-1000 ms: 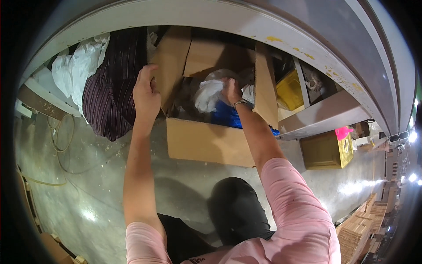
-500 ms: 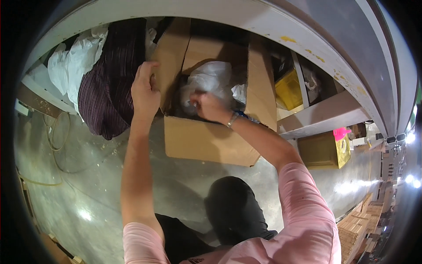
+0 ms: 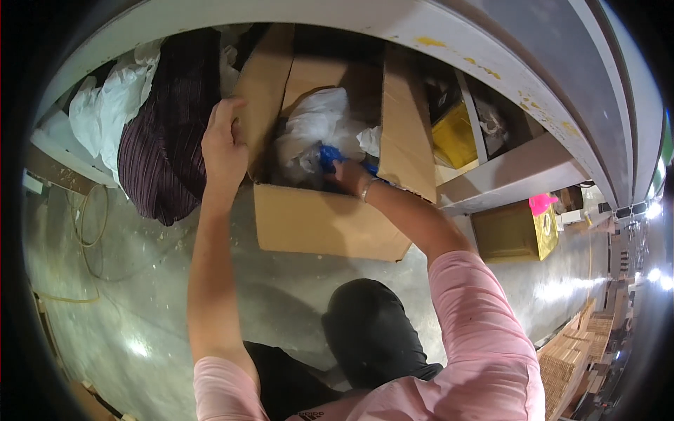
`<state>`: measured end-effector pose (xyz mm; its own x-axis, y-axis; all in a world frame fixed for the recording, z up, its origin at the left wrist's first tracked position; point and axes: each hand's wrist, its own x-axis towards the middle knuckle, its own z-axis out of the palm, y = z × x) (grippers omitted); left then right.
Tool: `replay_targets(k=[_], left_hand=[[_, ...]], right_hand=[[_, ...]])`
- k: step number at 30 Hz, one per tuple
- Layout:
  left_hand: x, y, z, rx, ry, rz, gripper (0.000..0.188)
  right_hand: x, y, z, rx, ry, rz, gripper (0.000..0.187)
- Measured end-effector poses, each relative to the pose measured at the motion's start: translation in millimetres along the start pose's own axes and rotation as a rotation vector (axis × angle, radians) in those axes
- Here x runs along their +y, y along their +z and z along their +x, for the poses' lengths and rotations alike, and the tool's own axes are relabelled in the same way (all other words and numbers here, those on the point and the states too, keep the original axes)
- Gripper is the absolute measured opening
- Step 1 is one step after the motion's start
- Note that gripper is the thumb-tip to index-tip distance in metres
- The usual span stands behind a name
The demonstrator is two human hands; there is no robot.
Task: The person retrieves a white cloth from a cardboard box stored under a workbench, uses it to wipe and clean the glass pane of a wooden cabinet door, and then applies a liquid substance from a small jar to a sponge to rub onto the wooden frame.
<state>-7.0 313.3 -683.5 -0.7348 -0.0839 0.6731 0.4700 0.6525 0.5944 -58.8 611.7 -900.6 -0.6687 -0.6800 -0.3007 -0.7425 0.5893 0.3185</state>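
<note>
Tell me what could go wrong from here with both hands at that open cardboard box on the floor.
1. The left hand only presses the upright left flap back; if it slips, the flap may fold over the opening.
2. The right hand reaches among the crumpled clear plastic bags and a blue item, so its grip is partly hidden and could snag a bag.
3. The cardboard box sits under a shelf edge, leaving little room to lift things out.

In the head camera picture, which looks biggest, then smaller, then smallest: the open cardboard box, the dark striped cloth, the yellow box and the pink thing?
1. Open cardboard box
2. Dark striped cloth
3. Yellow box
4. Pink thing

The yellow box is partly hidden, and everything near the picture's rim looks shrunken.
</note>
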Motion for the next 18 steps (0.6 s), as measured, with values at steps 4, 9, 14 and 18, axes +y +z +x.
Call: replay_targets(k=[4,9,14,18], left_hand=[[3,6,1,0.001,-0.006,-0.005,0.047],[5,10,-3,-0.027,-0.010,0.016,0.049],[23,31,-5,-0.039,0.072,0.057,0.050],[30,44,-15,-0.057,0.202,0.215,0.048]], right_hand=[[12,-18,-4,0.018,0.129,0.178,0.029],[21,-51,11,0.240,0.320,0.687,0.016],[67,-54,15,0.349,0.182,0.848,0.014],[93,-86,12,0.353,-0.054,1.179,0.021]])
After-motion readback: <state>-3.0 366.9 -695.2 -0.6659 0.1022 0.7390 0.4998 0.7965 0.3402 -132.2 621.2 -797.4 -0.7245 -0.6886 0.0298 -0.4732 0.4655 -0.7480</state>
